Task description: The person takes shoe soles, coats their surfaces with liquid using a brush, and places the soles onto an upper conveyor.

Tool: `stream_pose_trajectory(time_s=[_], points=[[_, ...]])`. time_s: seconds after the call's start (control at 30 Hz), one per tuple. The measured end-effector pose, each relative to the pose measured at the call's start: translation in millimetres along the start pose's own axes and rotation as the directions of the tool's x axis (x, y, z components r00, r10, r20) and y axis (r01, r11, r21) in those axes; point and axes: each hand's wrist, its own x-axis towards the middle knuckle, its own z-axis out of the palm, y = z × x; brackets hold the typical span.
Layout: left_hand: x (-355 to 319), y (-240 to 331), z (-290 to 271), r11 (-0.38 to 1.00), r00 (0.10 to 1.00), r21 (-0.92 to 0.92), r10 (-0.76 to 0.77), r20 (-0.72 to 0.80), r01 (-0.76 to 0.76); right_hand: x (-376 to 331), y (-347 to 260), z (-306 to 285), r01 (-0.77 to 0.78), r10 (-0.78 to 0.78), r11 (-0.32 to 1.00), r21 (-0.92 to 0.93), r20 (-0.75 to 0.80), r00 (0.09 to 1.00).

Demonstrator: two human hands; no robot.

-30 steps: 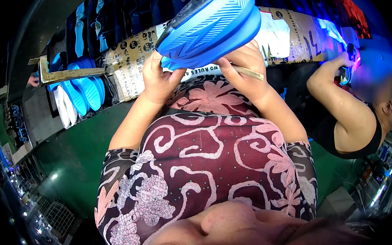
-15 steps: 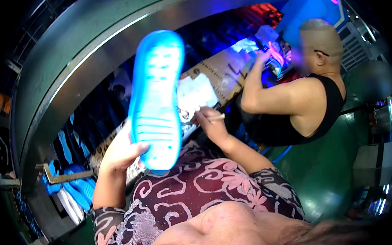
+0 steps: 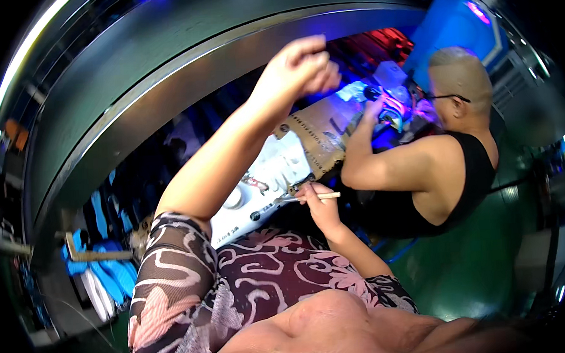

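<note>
My left hand (image 3: 305,66) is raised over the work surface at the end of an outstretched arm. Its fingers are curled in, and nothing shows between them. Lower down, my right hand (image 3: 321,206) grips a thin brush (image 3: 329,195) with a pale wooden handle, its tip pointing left. Under the brush tip lies a white printed sheet (image 3: 288,157), partly covered by my left forearm. A small round white container (image 3: 234,199) rests on that sheet beside the forearm.
A co-worker in a black sleeveless top (image 3: 448,168) handles something at the right, under violet light. Brown cardboard (image 3: 322,133) covers the surface between us. A metal-edged conveyor frame (image 3: 162,68) curves along the far side. Blue soles (image 3: 118,274) stand at lower left.
The blue shoe sole has left my left hand, which has moved up and to the right. My right hand keeps the brush and sits slightly lower in the view.
</note>
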Motion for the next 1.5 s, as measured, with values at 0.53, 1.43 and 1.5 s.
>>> stream_pose_trajectory(time_s=[0.53,1.43,1.5], points=[[-614.7,18.3,-87.7,0.973,-0.496,-0.220,-0.223,-0.839,-0.066,20.7,-17.0,70.3,-0.132,0.108,0.989,0.065,0.289,0.951],[-518.9,-43.6,-44.5,0.955,0.041,-0.228,-0.240,-0.970,0.187,31.4,-11.2,74.9,-0.182,0.179,0.983,-0.033,0.412,0.894],[-488.0,-56.4,-59.2,0.943,0.014,-0.267,-0.275,-0.961,0.197,28.4,-4.3,69.7,-0.170,0.143,0.985,0.039,0.381,0.913]])
